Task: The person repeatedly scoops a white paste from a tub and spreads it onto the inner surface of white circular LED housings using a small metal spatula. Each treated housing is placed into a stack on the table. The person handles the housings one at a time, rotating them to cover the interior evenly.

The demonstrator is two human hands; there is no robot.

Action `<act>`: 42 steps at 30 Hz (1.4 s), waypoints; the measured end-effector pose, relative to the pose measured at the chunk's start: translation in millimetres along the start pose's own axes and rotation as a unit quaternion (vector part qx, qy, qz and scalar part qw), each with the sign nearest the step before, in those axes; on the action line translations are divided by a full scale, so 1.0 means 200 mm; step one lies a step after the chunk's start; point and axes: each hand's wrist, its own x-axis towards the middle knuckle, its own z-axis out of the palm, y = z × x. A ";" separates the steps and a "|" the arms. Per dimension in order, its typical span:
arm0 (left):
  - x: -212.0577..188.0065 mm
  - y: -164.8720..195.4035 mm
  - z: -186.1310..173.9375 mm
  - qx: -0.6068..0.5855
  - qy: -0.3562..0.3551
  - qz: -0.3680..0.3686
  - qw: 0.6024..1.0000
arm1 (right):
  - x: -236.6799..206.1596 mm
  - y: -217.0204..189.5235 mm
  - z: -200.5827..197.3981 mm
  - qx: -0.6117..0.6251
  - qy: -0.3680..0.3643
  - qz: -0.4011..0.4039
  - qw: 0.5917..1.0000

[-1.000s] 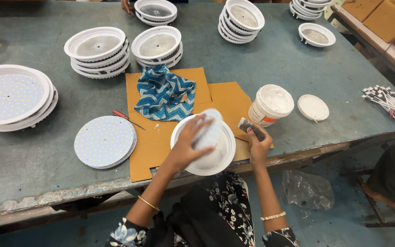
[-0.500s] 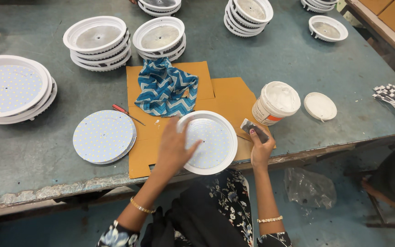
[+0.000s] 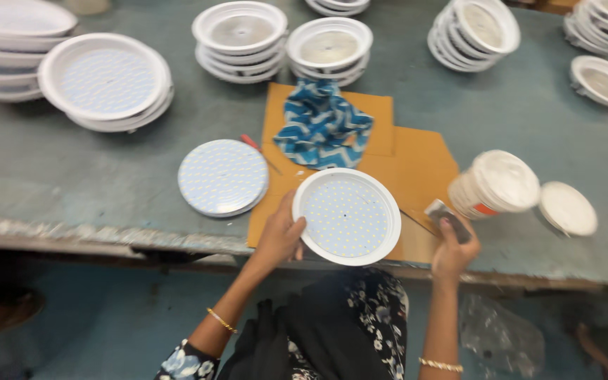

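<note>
At the near edge of the bench, on the brown cardboard sheet (image 3: 416,165), a round white panel light (image 3: 347,216) lying dotted face up, part of its rim hanging past the table edge. Gripped at the left rim by the left hand (image 3: 281,236), thumb over the lip and fingers curled beneath. Likely light and stiff, a thin disc with a smooth, somewhat slippery plastic rim; probably best taken at the rim, never on the dotted face, which looks easy to smudge or scratch. Just right of it, the right hand (image 3: 454,248) clenched around a small dark brush (image 3: 446,218), bristle end pointing up and away. Further right, a white tub (image 3: 495,186) tipped on its side, and beside it a loose white lid (image 3: 568,208) flat on the grey table (image 3: 72,183). Left of the cardboard, a bare dotted disc (image 3: 224,176), with a red pen or tool (image 3: 250,143) peeping from behind it. Behind the held light, a crumpled blue-and-white cloth (image 3: 323,127) on the cardboard. Along the far side, stacks of white housings (image 3: 241,39), and at the far left a pile of finished lights (image 3: 107,81). Nothing between the two hands; the tub and the cloth closest, crowding any move to the right or away.
</note>
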 end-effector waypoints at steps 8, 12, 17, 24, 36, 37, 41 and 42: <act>-0.45 0.01 -1.02 -0.024 0.314 -0.025 0.949 | 0.00 0.15 -0.04 0.022 -0.027 -0.023 0.999; -0.64 -0.03 -1.41 0.058 0.471 0.025 0.880 | -0.02 0.20 -0.07 0.008 -0.054 -0.051 0.997; -0.61 -0.15 -1.85 0.091 0.586 0.102 0.799 | -0.04 0.21 -0.06 -0.010 -0.049 -0.054 0.997; -0.36 -0.20 -2.38 0.041 0.637 0.153 0.754 | -0.05 0.14 0.00 -0.018 -0.071 -0.047 0.996; 0.83 0.17 -1.31 0.206 0.267 0.160 0.928 | -0.02 0.08 0.05 -0.024 -0.044 -0.017 0.999; 0.94 0.22 -1.21 0.218 0.255 0.175 0.925 | -0.02 0.07 0.05 -0.019 -0.048 -0.017 0.999; 1.27 0.41 -0.92 0.259 0.321 0.167 0.896 | 0.00 0.03 0.04 -0.007 -0.034 -0.007 0.999; 1.31 0.44 -0.88 0.276 0.341 0.166 0.883 | 0.01 0.03 0.03 -0.007 -0.020 -0.002 1.000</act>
